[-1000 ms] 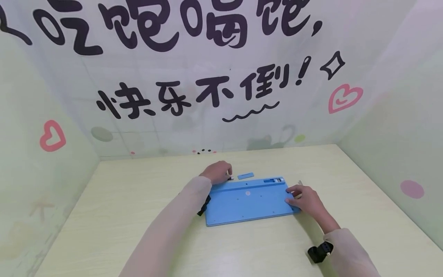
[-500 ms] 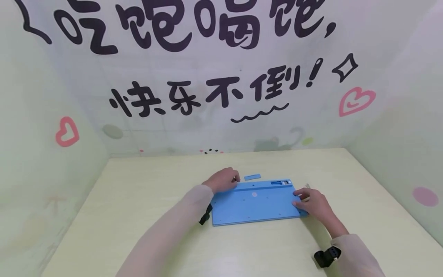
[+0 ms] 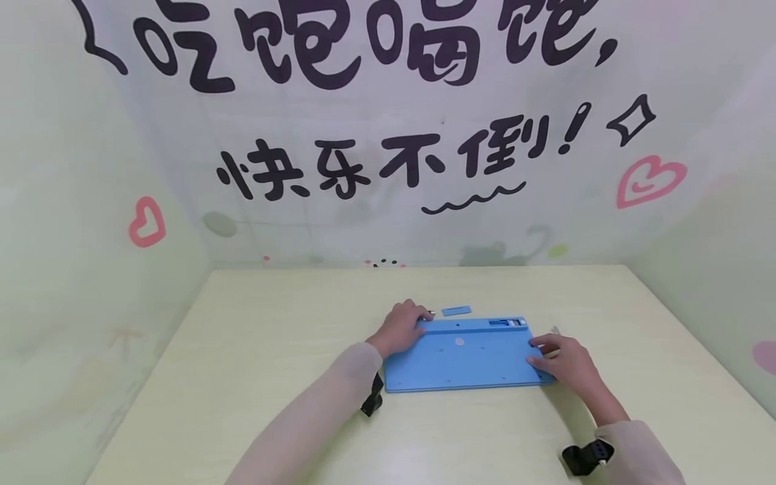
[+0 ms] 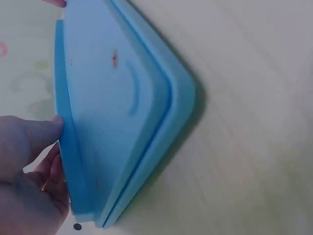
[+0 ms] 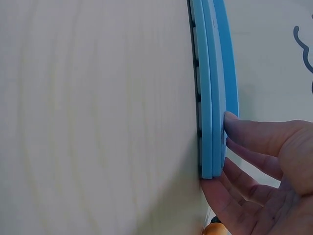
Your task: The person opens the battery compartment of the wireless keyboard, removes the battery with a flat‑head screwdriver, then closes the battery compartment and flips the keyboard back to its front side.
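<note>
A blue keyboard [image 3: 467, 357] lies with its underside up; key edges show beneath it in the right wrist view. In its raised back ridge is an open battery compartment [image 3: 508, 322]. My left hand [image 3: 400, 329] grips the ridge near the back left corner, thumb on top and fingers behind it. At the right edge my right hand [image 3: 570, 364] holds the keyboard, thumb on the underside and fingers curled round the side. A small metallic item [image 3: 432, 312] shows by the left fingertips. Behind the keyboard lies a blue battery cover [image 3: 457, 310].
Beyond the right hand lies a small light-coloured object [image 3: 556, 330]; a round copper-coloured end [image 5: 215, 228] shows below that hand in the right wrist view. The pale wooden table [image 3: 291, 337] meets a printed wall covering [image 3: 339, 229] at the back.
The left hand's bent fingers have spread, and its thumb now lies on the ridge. The right hand keeps its hold. The head view has turned left, so the scene sits further right.
</note>
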### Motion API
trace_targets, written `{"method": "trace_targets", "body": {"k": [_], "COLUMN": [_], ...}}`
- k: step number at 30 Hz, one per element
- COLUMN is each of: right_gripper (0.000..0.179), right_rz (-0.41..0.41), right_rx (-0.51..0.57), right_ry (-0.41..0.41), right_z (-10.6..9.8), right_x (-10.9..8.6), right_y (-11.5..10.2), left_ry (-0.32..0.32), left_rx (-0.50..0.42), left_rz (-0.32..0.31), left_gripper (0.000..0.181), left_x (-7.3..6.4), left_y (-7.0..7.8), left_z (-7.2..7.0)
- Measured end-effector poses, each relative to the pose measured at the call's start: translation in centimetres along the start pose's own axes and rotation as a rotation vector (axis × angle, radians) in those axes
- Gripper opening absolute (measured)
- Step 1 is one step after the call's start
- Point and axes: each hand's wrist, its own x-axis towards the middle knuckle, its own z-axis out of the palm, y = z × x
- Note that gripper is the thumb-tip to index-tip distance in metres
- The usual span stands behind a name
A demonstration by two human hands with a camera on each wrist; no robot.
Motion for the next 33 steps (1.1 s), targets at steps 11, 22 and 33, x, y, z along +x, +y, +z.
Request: {"method": "trace_targets", "body": {"k": [11, 22, 33], "right_gripper": [0.036, 0.036, 0.035], "right_rz": [0.006, 0.036, -0.011], "right_rx": [0.019, 0.025, 0.016], "right_ry": [-0.04, -0.093, -0.071], "right_z": [-0.3, -0.8, -1.6], "right_x": [-0.2, 0.6, 2.9], "right_y": [0.3, -0.3, -2.9], "left_ry": [0.038, 0.052, 0.068], "left_rx": [-0.166, -0.162, -0.178], "left_rz": [-0.008, -0.019, -0.017], "left_gripper": [0.024, 0.025, 0.024], "left_x": [0.3, 0.1, 0.1], "left_y": [-0.8, -0.9, -0.9], "left_z": [1.0, 0.8, 0.8]}}
